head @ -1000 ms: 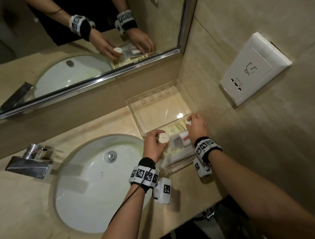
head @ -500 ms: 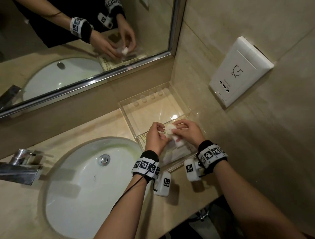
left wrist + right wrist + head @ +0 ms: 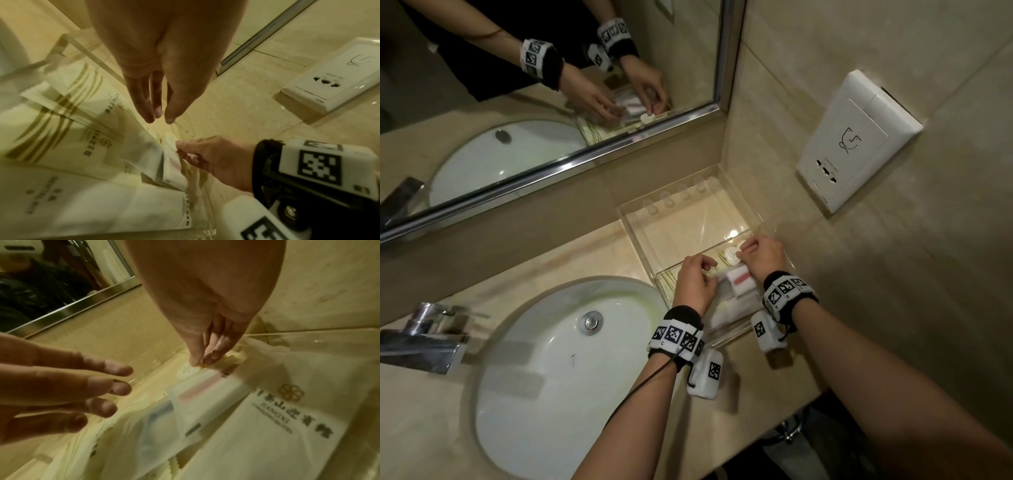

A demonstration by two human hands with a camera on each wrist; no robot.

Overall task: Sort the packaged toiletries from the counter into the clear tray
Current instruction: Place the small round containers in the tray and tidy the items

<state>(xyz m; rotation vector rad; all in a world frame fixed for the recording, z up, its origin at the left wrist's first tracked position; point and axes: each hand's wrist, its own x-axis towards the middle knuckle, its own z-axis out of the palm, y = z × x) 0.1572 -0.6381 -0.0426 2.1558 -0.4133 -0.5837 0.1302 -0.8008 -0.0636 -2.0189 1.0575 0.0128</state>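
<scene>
The clear tray (image 3: pixel 690 229) stands in the counter corner, and its near half holds several white sachets (image 3: pixel 61 121) and a pink-striped packet (image 3: pixel 739 282). My right hand (image 3: pixel 743 251) reaches down into the tray and pinches a small round white packet (image 3: pixel 732 256) just above the pink-striped packet (image 3: pixel 205 391). In the right wrist view the thumb and fingers of that hand (image 3: pixel 200 362) are closed on it. My left hand (image 3: pixel 705 270) hovers over the tray's near left part, its fingers (image 3: pixel 152 112) straight and empty.
A white basin (image 3: pixel 551 359) with a chrome faucet (image 3: pixel 424 339) lies left of the tray. The mirror (image 3: pixel 551 85) runs along the back wall. A white socket plate (image 3: pixel 856 144) sits on the right wall. The counter's front edge is close below my wrists.
The round white packet passed from my left hand to my right hand. The right hand has lowered it into the tray, and the left hand has let go and opened.
</scene>
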